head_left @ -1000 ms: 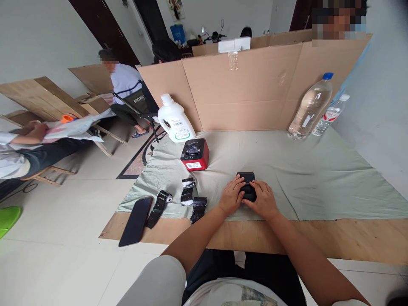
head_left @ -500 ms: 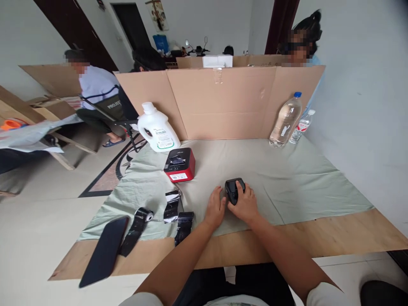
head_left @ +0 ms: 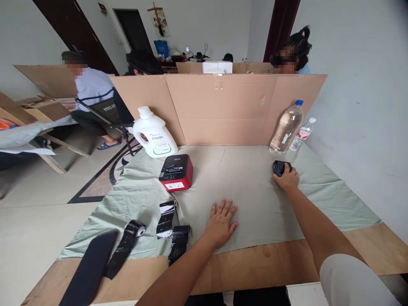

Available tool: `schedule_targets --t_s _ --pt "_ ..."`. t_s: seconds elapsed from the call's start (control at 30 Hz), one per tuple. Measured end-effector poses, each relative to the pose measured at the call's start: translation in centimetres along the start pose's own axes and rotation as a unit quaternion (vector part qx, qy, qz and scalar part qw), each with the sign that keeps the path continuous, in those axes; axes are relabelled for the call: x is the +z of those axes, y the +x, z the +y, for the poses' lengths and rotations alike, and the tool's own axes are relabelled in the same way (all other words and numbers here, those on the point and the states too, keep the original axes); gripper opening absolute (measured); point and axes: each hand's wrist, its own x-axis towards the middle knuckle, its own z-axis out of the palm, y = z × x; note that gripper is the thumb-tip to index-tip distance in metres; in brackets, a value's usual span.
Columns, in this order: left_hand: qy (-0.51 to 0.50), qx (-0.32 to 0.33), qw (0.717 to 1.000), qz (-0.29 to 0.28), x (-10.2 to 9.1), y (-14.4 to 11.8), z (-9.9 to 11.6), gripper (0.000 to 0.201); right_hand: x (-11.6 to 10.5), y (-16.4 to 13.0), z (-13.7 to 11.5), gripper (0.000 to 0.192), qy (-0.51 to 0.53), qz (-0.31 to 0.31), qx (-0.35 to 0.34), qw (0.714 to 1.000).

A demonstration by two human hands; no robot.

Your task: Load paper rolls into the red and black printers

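My right hand [head_left: 287, 178] grips a small black device [head_left: 279, 167] and holds it on the pale green cloth [head_left: 248, 187] at the far right, just in front of the two water bottles. My left hand [head_left: 221, 220] lies flat on the cloth near the front, fingers spread, holding nothing. To its left lie strips of black ribbon [head_left: 166, 213] and a black ribbon roll [head_left: 134, 230]. A red and black label printer [head_left: 176, 172] sits on the cloth behind the ribbons.
A white detergent jug [head_left: 153, 135] stands at the back left, a large water bottle [head_left: 286, 127] and a small one [head_left: 303, 133] at the back right. A black phone [head_left: 91, 267] lies at the front left. A cardboard screen [head_left: 219, 106] walls the back; people sit beyond it.
My right hand has carried the black device from the middle of the cloth to the far right. My left hand has let go of it and now rests flat on the cloth.
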Motion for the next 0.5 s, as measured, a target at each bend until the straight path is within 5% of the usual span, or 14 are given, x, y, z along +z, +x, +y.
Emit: schedule_targets --t_s 0.13,0.23,0.3,0.4,0.5 --pt "-0.101 -0.026 0.994 -0.03 -0.8 -0.2 0.1 0.059 0.1 -1.0 -0.8 0.082 -0.039 0.004 -0.003 0.999" --pt "-0.321 -0.065 0.944 -0.03 -3.2 -0.4 -1.7 0.059 0.1 -2.2 -3.9 0.074 -0.019 0.064 -0.112 0.991" --pt "-0.445 -0.131 0.88 0.104 -5.7 -0.6 -4.5 0.044 0.4 -3.6 -7.4 0.07 0.057 0.052 -0.212 0.974" --pt "-0.439 -0.272 0.75 0.413 -9.9 -0.9 -10.7 0.027 1.5 -6.9 -14.4 0.07 0.236 -0.075 -0.301 0.921" --pt "-0.413 -0.347 0.68 0.497 -12.8 -0.7 -17.2 0.024 3.2 -11.1 -21.7 0.074 0.326 -0.17 -0.34 0.866"
